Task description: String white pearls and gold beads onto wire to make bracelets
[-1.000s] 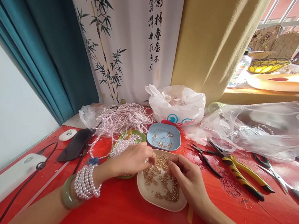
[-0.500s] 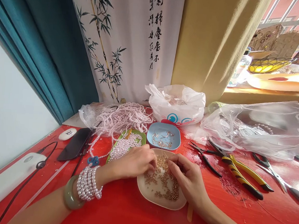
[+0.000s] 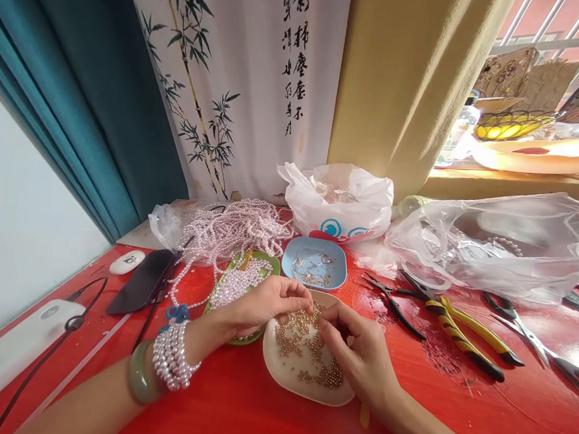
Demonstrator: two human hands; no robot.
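Note:
Both hands hover over a beige dish (image 3: 277,370) filled with small gold beads (image 3: 309,352). My left hand (image 3: 262,305), with a pearl bracelet and a jade bangle on its wrist, pinches something tiny above the dish's far rim. My right hand (image 3: 361,353) is curled close beside it, fingertips pinched on something I cannot make out. A green dish (image 3: 273,264) of white pearls lies under the left hand. A blue dish (image 3: 338,264) of small metal pins sits just behind.
Pearl strands (image 3: 233,229) are heaped at the back left beside a black phone (image 3: 143,289). Plastic bags (image 3: 338,201) line the back. Yellow-handled pliers (image 3: 466,328), black pliers (image 3: 395,305) and scissors (image 3: 531,336) lie to the right on the red table (image 3: 454,417).
My left hand has lifted slightly and its fingers have drawn up to meet the right hand's fingertips above the gold beads. The view shifted a little.

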